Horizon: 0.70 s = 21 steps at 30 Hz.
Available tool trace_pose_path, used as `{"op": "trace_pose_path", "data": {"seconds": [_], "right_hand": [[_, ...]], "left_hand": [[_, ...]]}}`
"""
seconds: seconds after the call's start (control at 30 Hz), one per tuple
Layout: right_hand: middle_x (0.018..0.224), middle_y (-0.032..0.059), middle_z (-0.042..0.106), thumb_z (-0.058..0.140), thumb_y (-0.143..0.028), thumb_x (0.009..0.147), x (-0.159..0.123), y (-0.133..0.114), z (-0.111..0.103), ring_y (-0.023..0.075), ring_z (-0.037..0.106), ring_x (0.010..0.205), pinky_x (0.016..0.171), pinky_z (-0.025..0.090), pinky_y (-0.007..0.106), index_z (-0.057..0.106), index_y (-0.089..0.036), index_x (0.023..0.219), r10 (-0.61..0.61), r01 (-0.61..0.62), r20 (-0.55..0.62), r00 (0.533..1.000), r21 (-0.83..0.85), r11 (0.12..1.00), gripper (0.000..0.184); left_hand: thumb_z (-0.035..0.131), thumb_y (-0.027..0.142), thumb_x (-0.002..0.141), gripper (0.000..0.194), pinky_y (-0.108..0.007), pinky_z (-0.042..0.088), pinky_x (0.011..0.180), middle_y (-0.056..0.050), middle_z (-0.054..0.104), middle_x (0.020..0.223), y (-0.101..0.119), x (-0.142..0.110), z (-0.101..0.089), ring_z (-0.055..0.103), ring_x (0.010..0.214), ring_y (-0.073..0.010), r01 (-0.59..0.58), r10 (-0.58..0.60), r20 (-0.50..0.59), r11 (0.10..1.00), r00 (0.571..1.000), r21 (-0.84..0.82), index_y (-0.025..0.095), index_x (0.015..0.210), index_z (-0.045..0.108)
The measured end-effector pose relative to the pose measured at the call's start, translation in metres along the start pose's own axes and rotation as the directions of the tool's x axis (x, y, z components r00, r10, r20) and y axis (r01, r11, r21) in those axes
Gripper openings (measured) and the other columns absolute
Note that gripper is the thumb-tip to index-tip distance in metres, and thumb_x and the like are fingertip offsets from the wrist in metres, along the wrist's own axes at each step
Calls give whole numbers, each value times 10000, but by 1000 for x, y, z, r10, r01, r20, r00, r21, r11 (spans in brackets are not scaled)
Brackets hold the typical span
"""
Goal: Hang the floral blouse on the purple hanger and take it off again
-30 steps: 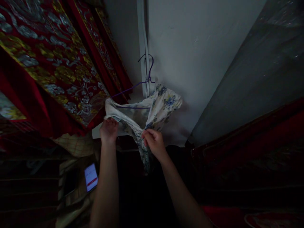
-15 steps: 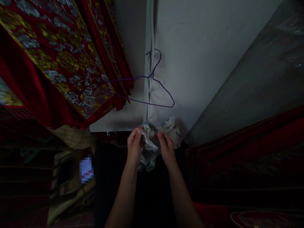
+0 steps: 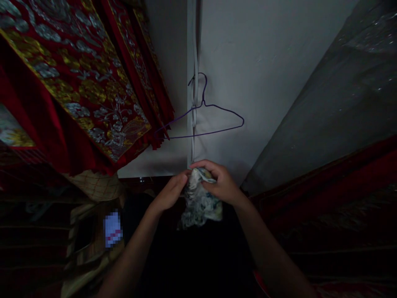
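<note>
Between my hands is a crumpled piece of thin patterned fabric (image 3: 201, 205), whitish with blue-green and yellow marks; its kind does not show. My left hand (image 3: 172, 190) pinches its upper left edge, fingers closed. On the other side my right hand (image 3: 221, 182) is wrapped over the top right, thumb in front and fingers behind. The cloth hangs bunched below both hands. Above them a purple wire hanger (image 3: 203, 134), with nothing on it, hangs by its hook from a pale cord (image 3: 195, 49) along the wall.
Red embroidered cloth (image 3: 102, 95) with gold and silver patterns hangs at the left. Below it stands a wooden seat or stand (image 3: 93, 256) holding a blurred-out bluish item (image 3: 112, 229). A plastic-like grey sheet (image 3: 310, 111) slants along the right, above dark red fabric (image 3: 350, 169).
My hands have come closer together, and the spread fabric is now gathered into a bunch. My right hand has wrapped further over it. The hanger has swung and turned to face me more squarely.
</note>
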State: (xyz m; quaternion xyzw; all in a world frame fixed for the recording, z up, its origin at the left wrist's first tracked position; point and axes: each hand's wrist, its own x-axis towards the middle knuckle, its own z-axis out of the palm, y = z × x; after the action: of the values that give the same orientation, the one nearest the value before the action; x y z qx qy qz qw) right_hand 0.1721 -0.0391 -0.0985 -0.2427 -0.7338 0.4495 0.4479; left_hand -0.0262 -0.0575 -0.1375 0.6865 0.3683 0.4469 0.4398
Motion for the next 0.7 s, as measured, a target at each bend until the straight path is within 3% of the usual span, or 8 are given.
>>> {"op": "trace_pose_path", "data": {"seconds": [0.07, 0.13, 0.23, 0.3, 0.4, 0.53, 0.63, 0.7], "right_hand": [[1027, 28, 748, 579, -65, 706, 21, -4, -20, 183, 694, 948, 882, 533, 316, 741, -217, 1066, -142, 119, -114, 983, -186, 975, 423], [996, 24, 745, 576, -71, 715, 44, -6, -38, 189, 688, 952, 886, 528, 328, 743, -218, 1004, -296, 191, -278, 914, -349, 918, 365], [1026, 31, 728, 608, -130, 768, 68, -11, -50, 201, 674, 984, 895, 521, 353, 725, -223, 1053, -389, 191, -438, 811, -430, 882, 322], [1032, 35, 721, 647, -180, 796, 74, -17, -42, 204, 670, 981, 880, 520, 350, 717, -223, 1084, -376, 217, -398, 837, -390, 895, 300], [1001, 33, 717, 685, -223, 805, 73, -24, -19, 200, 666, 940, 839, 516, 335, 722, -219, 1051, -317, 251, -229, 920, -276, 928, 249], [881, 16, 692, 662, -258, 808, 73, -24, -5, 184, 643, 827, 758, 507, 319, 695, -209, 939, -172, 151, -131, 976, -154, 976, 144], [858, 14, 676, 670, -268, 782, 79, -18, -25, 183, 632, 817, 754, 507, 317, 683, -203, 899, -154, 106, -244, 958, -201, 974, 134], [876, 18, 678, 682, -280, 773, 85, -12, -47, 182, 635, 816, 747, 511, 312, 683, -201, 907, -158, 75, -398, 904, -217, 973, 156]], "left_hand": [[532, 541, 994, 429, -314, 514, 766, -53, 706, 860, -2, -6, -7, 638, 783, -187, 125, -131, 133, 991, 982, 58, 160, 1085, 706], [612, 448, 964, 321, -274, 465, 629, -17, 649, 695, 3, -13, -12, 574, 614, -148, 196, -215, 279, 976, 936, 94, 150, 1002, 726], [632, 327, 952, 196, -280, 484, 697, -52, 693, 789, 21, -18, -15, 624, 712, -166, 97, -114, 227, 992, 967, 85, 176, 958, 756], [703, 268, 899, 155, -303, 503, 827, -78, 720, 983, 32, -13, -16, 652, 886, -199, -19, 20, -11, 995, 1000, 96, 210, 1032, 755], [843, 213, 755, 471, -331, 492, 971, -94, 686, 1229, 35, 5, -15, 642, 1080, -238, -112, 124, -254, 992, 959, 60, 233, 1204, 699], [770, 273, 843, 305, -317, 513, 922, -88, 736, 1106, 19, 24, -14, 673, 1006, -235, -128, 124, -148, 992, 981, -17, 190, 1133, 723], [738, 317, 869, 156, -264, 483, 691, -42, 720, 821, 3, 20, -24, 617, 729, -190, -66, 76, -90, 991, 993, 113, 175, 931, 760], [773, 339, 834, 161, -249, 418, 604, -5, 655, 686, -7, 12, -38, 535, 622, -166, -4, 22, -74, 973, 997, 233, 179, 850, 763]]}}
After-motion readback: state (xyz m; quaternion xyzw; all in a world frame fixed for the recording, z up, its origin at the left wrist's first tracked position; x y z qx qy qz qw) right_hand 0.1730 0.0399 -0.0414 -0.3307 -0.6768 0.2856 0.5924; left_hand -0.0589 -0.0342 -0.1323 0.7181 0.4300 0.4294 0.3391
